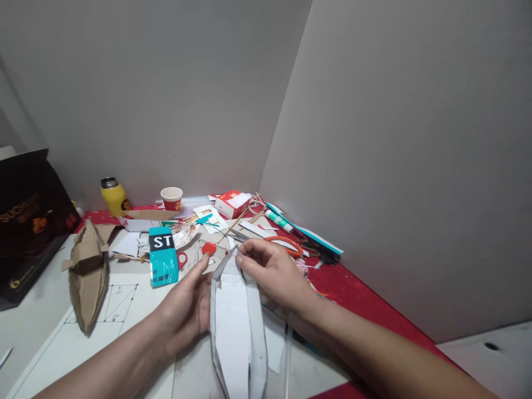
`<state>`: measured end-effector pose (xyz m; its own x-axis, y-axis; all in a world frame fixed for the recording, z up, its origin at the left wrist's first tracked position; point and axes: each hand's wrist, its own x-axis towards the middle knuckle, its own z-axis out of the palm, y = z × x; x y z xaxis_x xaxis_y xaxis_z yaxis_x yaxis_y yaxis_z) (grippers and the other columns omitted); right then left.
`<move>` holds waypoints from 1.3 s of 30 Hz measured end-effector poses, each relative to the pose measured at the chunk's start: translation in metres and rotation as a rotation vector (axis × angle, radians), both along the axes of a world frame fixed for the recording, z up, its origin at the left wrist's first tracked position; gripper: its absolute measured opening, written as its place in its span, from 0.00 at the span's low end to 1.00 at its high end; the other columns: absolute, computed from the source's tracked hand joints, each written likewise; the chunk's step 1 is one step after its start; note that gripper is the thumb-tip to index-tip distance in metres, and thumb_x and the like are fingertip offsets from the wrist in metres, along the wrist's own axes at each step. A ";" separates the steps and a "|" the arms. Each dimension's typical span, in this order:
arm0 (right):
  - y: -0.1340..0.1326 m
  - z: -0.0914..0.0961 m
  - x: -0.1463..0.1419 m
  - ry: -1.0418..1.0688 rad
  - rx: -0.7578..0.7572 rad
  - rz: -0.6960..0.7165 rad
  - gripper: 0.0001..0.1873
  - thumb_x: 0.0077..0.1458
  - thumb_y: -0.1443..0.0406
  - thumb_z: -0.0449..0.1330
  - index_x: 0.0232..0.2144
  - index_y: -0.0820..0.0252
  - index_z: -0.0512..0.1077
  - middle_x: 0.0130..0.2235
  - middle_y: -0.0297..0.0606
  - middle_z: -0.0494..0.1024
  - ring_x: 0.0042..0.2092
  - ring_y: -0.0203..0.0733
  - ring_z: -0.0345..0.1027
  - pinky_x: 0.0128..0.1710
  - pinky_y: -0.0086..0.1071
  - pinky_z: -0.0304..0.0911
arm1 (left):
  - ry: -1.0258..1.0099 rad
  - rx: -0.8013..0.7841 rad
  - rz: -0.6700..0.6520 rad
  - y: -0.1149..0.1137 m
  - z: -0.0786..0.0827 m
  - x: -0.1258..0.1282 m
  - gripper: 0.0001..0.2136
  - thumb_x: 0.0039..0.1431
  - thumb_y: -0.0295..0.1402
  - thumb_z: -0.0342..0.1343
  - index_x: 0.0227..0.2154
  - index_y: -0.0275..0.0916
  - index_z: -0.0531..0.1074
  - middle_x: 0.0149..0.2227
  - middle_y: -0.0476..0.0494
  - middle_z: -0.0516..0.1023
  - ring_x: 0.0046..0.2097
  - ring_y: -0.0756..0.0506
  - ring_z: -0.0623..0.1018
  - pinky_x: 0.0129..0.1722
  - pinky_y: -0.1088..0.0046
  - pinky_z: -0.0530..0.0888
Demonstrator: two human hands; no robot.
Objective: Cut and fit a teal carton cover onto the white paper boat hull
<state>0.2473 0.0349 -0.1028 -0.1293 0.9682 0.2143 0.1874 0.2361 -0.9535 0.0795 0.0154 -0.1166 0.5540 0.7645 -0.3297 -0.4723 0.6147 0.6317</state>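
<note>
A long white cardboard boat hull (233, 327) with folded-up sides points away from me, its far tip between my hands. My left hand (189, 305) supports the hull's left side from outside, thumb stretched upward and the other fingers partly hidden behind the wall. At the far tip, my right hand (270, 271) pinches the pointed end between thumb and fingers. Just beyond it lie orange-handled scissors (286, 244). To the left rests a brown cardboard boat (88, 277) on a white sheet with pen-drawn lines.
A teal packet (163, 257), a red-and-white paper cup (172, 198), a yellow bottle (114, 197), a red box (231, 204) and a glue stick (278, 220) crowd the back. A black box (31, 233) stands at far left. Grey walls (374, 138) meet behind the table.
</note>
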 end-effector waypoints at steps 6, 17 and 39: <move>0.004 -0.010 -0.003 0.068 -0.036 0.020 0.07 0.47 0.63 0.61 0.27 0.60 0.68 0.24 0.28 0.66 0.26 0.33 0.59 0.25 0.27 0.54 | -0.067 -0.099 0.110 -0.009 0.006 0.009 0.18 0.65 0.37 0.49 0.50 0.30 0.72 0.37 0.37 0.84 0.38 0.40 0.83 0.46 0.65 0.75; -0.004 0.005 -0.001 0.102 -0.113 0.036 0.16 0.53 0.54 0.59 0.38 0.60 0.69 0.35 0.38 0.74 0.36 0.41 0.70 0.27 0.29 0.65 | -0.003 -0.109 0.205 0.009 0.018 -0.012 0.23 0.64 0.46 0.48 0.36 0.28 0.77 0.24 0.36 0.82 0.24 0.41 0.81 0.27 0.67 0.78; -0.030 -0.009 -0.006 -0.262 0.133 0.308 0.27 0.57 0.64 0.55 0.59 0.56 0.60 0.36 0.37 0.76 0.31 0.37 0.69 0.30 0.31 0.66 | -0.063 0.022 0.678 0.041 0.026 -0.044 0.23 0.66 0.43 0.42 0.47 0.30 0.74 0.31 0.37 0.84 0.37 0.37 0.83 0.44 0.58 0.78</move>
